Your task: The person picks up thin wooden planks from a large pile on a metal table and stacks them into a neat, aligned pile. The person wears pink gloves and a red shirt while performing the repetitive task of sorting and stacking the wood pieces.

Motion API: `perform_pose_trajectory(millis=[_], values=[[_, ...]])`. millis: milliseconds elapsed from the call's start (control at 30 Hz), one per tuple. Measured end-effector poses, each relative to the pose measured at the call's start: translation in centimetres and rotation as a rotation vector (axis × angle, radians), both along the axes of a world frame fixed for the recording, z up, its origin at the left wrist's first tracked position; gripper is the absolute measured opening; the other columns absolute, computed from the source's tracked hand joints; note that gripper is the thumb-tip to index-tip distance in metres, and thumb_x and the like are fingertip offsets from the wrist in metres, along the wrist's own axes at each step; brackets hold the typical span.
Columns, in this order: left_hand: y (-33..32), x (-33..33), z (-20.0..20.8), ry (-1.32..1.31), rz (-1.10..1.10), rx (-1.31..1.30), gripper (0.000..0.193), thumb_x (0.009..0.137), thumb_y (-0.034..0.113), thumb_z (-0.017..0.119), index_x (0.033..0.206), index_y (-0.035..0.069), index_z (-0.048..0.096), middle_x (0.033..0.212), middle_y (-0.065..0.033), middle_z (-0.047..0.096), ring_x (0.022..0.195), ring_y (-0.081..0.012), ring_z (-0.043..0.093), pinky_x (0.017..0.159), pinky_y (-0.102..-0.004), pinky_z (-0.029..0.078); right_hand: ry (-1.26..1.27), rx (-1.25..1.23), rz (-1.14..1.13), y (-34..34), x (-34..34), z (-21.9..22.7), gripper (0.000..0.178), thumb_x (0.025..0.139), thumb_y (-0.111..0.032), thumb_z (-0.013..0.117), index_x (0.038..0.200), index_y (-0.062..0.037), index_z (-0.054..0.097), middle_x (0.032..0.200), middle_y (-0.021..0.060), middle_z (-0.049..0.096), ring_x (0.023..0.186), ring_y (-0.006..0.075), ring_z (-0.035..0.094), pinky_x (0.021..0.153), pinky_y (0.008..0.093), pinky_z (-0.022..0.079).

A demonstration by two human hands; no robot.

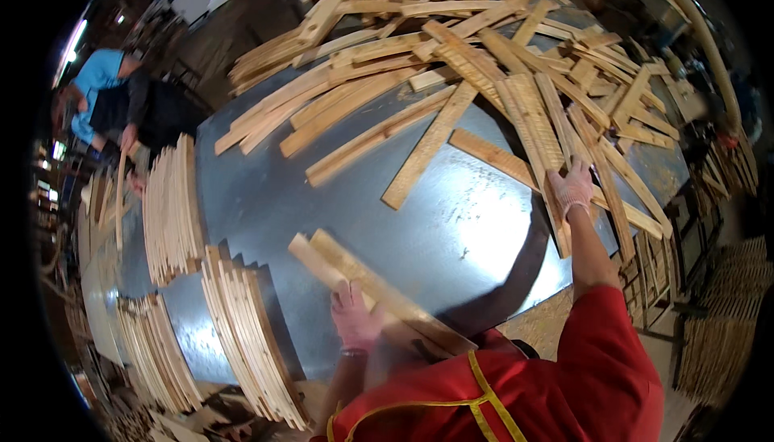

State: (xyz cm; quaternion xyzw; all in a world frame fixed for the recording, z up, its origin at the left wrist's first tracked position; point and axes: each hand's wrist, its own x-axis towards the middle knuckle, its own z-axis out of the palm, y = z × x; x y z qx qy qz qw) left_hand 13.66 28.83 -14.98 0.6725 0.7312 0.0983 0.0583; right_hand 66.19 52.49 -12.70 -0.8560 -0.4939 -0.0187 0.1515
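My left hand, in a pale pinkish glove, is closed over a wooden slat near the table's front edge. A second slat lies right alongside it, both slanting toward my body. My right arm is stretched out to the right. At its end, my gloved right hand grips the edge of a long wooden slat at the near side of a loose heap. Its fingers are partly hidden among the slats. Another slat pokes out from under that one to the left.
A large jumbled heap of slats covers the table's far side. Neat slat stacks stand at left and front left. A co-worker in blue handles slats at far left. A thick hose hangs at far right.
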Motion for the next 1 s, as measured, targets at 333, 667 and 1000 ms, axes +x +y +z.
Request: perform_pose_trajectory(millis=[333, 667, 1000], values=[[0.6, -4.5, 1.2, -0.198, -0.005, -0.127, 0.075, 0.082, 0.044, 0.079, 0.146, 0.011, 0.056, 0.148, -0.0144, 0.053, 0.136, -0.0384, 0.051, 0.112, -0.0534, 0.045, 0.889, -0.01, 0.224, -6.5, -7.9, -0.9, 0.09, 0.077, -0.003, 0.078, 0.157, -0.0006, 0.038, 0.135, 0.018, 0.064, 0.117, 0.031, 0.065, 0.104, 0.0367, 0.051], [-11.0, -6.4, 5.3, -0.631, 0.136, -0.218, 0.085, 0.088, 0.045, 0.076, 0.157, 0.005, 0.046, 0.155, -0.021, 0.053, 0.14, -0.0371, 0.053, 0.117, -0.0467, 0.042, 1.084, -0.301, 0.293, -27.0, -38.1, 4.6, 0.11, 0.088, -0.013, 0.077, 0.173, -0.0088, 0.007, 0.13, 0.0224, 0.065, 0.102, 0.0261, 0.066, 0.086, 0.0373, 0.058], [-15.9, -16.0, 2.0, -0.208, 0.572, 0.029, 0.057, 0.08, 0.021, 0.075, 0.135, 0.007, 0.065, 0.133, -0.0177, 0.065, 0.12, -0.0363, 0.063, 0.103, -0.046, 0.052, 0.956, -0.408, 0.714, -26.7, -38.7, 3.6, 0.086, 0.091, -0.027, 0.078, 0.162, 0.0031, 0.038, 0.16, 0.025, 0.051, 0.146, 0.0323, 0.052, 0.12, 0.0375, 0.041]])
